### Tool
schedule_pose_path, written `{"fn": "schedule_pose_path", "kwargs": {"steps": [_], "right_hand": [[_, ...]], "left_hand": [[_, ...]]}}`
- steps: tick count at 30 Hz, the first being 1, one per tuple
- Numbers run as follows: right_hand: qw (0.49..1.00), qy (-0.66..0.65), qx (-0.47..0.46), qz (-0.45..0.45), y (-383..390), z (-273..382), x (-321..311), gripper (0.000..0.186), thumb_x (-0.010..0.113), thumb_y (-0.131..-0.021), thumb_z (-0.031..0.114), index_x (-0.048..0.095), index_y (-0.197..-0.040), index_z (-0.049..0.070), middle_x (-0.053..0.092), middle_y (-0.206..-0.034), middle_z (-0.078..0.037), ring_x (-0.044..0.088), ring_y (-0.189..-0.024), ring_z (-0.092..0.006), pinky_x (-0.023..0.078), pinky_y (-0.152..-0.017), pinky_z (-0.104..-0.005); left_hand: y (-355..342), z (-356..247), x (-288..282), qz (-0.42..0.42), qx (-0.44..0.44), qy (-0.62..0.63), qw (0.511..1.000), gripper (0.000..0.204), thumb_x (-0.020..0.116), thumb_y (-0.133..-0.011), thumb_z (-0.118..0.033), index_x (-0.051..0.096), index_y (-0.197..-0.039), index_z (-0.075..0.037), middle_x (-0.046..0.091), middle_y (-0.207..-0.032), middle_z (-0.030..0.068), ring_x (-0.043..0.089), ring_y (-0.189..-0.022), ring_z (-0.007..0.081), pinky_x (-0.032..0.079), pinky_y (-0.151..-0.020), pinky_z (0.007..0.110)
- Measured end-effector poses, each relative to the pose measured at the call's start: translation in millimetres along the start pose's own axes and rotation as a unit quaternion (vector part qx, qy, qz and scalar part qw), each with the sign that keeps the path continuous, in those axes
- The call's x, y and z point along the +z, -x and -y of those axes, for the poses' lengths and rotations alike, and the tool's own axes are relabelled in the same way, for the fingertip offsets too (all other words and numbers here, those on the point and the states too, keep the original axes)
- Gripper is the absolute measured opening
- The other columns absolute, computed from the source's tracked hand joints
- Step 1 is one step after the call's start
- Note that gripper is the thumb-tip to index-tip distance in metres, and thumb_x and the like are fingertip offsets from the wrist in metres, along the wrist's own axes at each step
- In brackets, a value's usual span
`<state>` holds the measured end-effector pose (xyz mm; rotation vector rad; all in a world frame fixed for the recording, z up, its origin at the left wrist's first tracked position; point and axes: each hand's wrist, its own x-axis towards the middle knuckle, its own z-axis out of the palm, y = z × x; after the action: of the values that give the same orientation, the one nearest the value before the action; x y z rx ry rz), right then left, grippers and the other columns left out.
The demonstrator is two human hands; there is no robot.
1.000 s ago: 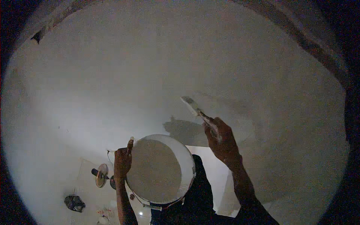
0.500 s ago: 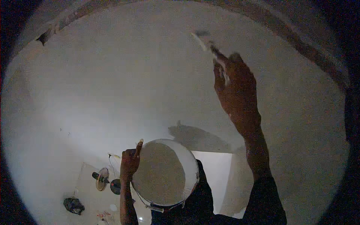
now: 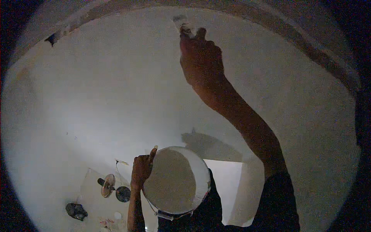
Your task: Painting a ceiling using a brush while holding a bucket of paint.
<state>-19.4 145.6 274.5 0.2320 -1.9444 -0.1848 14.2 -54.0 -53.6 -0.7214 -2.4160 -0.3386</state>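
Note:
High on the pale wall [image 3: 127,77], my right hand [image 3: 203,58] is closed around a flat paintbrush [image 3: 181,22]. The brush's pale head lies at the wall just below the brown band. Lower down, my left hand [image 3: 142,170] grips the left rim of a round white bucket [image 3: 203,179], thumb pointing up along the edge. Greyish-white paint [image 3: 170,181] fills much of the bucket's opening. Its wire handle [image 3: 166,216] hangs down on the side nearest my body.
A rough brown band [image 3: 270,25] curves along the wall's top. At its left end is a dark hole [image 3: 51,39]. Far below on the floor stand a fan [image 3: 108,185] and a black bag-like bundle [image 3: 76,211]. A bright white panel [image 3: 224,185] shows right of the bucket.
My right hand has moved up and left with the paintbrush, nearer the brown band. The bucket and left hand appear slightly farther right and lower in view.

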Motion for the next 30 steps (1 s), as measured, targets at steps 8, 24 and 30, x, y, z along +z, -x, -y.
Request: {"fn": "schedule_pose_path", "kwargs": {"steps": [8,24,30], "right_hand": [[0.918,-0.135,-0.165,0.335,64,13,30,0.016,0.053,-0.077,0.005,0.056,-0.088,-0.006,0.059,-0.085,-0.023,0.060,-0.081,-0.0325,0.053,-0.068,-0.0426],[0.963,-0.048,-0.165,0.210,24,-4,43,0.020,0.049,-0.081,0.006,0.053,-0.096,-0.005,0.060,-0.082,-0.024,0.061,-0.077,-0.0372,0.051,-0.069,-0.0472],[0.941,-0.125,-0.133,0.287,-3,-15,28,0.019,0.048,-0.079,0.009,0.055,-0.089,-0.006,0.061,-0.080,-0.025,0.061,-0.080,-0.0383,0.050,-0.072,-0.0447]], "left_hand": [[2,2,5,0.008,-0.046,0.064,0.997,0.069,0.051,-0.073,0.004,0.034,-0.136,-0.019,0.052,-0.058,0.0135,0.051,-0.047,0.0279,0.043,-0.046,0.038],[2,2,9,-0.004,-0.008,0.044,0.999,0.069,0.051,-0.072,0.002,0.030,-0.137,-0.014,0.054,-0.063,0.0108,0.053,-0.053,0.0276,0.041,-0.049,0.040],[4,2,9,-0.021,-0.017,0.056,0.998,0.069,0.053,-0.071,0.001,0.035,-0.135,-0.017,0.055,-0.061,0.0098,0.053,-0.050,0.0268,0.043,-0.048,0.039]]}}
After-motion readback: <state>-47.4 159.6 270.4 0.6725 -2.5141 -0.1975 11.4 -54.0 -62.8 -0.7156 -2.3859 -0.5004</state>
